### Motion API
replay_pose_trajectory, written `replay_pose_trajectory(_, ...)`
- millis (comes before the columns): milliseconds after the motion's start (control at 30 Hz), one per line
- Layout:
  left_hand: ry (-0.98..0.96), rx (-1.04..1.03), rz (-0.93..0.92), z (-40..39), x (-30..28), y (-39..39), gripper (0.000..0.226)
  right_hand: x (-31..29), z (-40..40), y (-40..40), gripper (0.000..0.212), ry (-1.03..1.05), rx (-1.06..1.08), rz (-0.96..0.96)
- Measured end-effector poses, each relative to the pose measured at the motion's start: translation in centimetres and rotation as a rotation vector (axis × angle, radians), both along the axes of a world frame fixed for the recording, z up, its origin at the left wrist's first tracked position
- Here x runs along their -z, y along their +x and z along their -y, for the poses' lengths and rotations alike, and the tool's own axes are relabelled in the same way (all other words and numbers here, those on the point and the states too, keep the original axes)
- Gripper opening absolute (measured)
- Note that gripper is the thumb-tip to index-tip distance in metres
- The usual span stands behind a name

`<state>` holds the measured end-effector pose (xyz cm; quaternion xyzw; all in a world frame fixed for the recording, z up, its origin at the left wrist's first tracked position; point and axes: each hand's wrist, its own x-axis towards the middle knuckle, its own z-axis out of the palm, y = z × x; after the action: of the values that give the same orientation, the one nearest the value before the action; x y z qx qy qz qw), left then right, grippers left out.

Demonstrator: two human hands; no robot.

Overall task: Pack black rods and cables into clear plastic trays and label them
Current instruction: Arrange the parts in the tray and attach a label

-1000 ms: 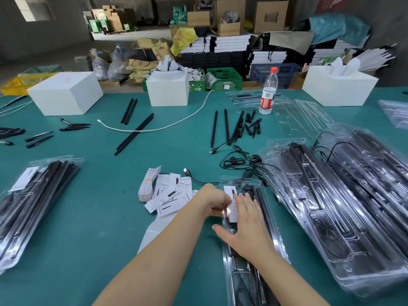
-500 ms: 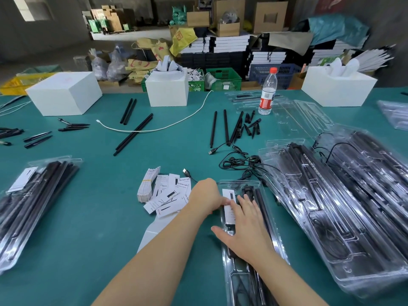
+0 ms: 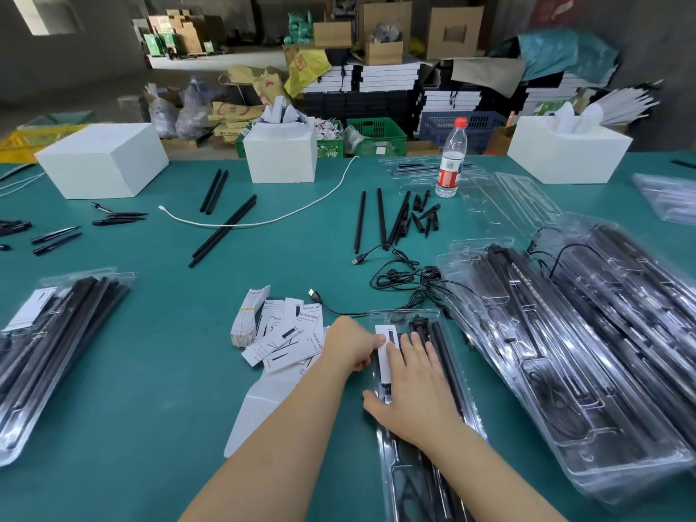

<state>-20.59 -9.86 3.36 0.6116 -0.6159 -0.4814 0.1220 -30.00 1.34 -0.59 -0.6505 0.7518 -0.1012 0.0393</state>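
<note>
- clear tray (image 3: 448,371), lower centre of frame, holds black rods (image 3: 446,356) and a white label (image 3: 387,350)
- right hand (image 3: 412,386) flat on tray, fingers spread
- left hand (image 3: 352,346) fingers curled, pinching label edge
- filled trays (image 3: 587,356) stacked at right; loose labels (image 3: 286,333) left of the hands

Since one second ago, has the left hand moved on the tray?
Yes, slightly: the left hand slid toward the near edge of the label pile, with the water bottle fixed.

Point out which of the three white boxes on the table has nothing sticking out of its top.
The left white box, nearest the table's left edge: its top is closed and flat. The middle box and the right box both have white paper poking out.
</note>
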Motion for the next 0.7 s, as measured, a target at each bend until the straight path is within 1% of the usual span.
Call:
replay_pose_trajectory(67,0.018,0.002,-0.011,-0.3,0.0,0.0,0.028,-0.1,-0.3,-0.1,0.09,0.0,-0.012,0.021)
replay_pose_trajectory(167,0.058,-0.017,-0.055,-0.6,0.1,0.4,0.037,-0.1,-1.1,0.0,0.086,-0.045,-0.049,0.075)
replay_pose_trajectory(333,0.166,-0.094,-0.241,-1.3,0.6,1.5,0.029,-0.5,-1.9,0.6,0.086,-0.088,-0.105,0.137)
replay_pose_trajectory(433,0.141,-0.152,-0.341,-1.7,1.6,2.7,0.028,-1.1,-2.0,1.2,0.086,-0.046,-0.155,0.149)
replay_pose_trajectory(500,0.139,-0.212,-0.467,-1.7,2.2,3.7,0.029,-2.3,-1.5,1.6,0.075,-0.027,-0.162,0.215)
replay_pose_trajectory(567,0.164,-0.254,-0.603,-1.5,2.5,4.7,0.032,-4.4,0.1,1.6,0.056,-0.059,-0.149,0.291)
replay_pose_trajectory(600,0.176,-0.255,-0.66,-1.5,2.5,5.1,0.03,-5.5,1.2,1.4,0.048,-0.084,-0.142,0.294)
replay_pose_trajectory(633,0.188,-0.243,-0.714,-1.4,2.5,5.6,0.028,-6.5,2.4,1.1,0.043,-0.102,-0.142,0.262)
replay_pose_trajectory(700,0.203,-0.197,-0.799,-1.4,2.2,6.2,0.026,-8.6,5.2,0.2,0.043,-0.086,-0.156,0.114)
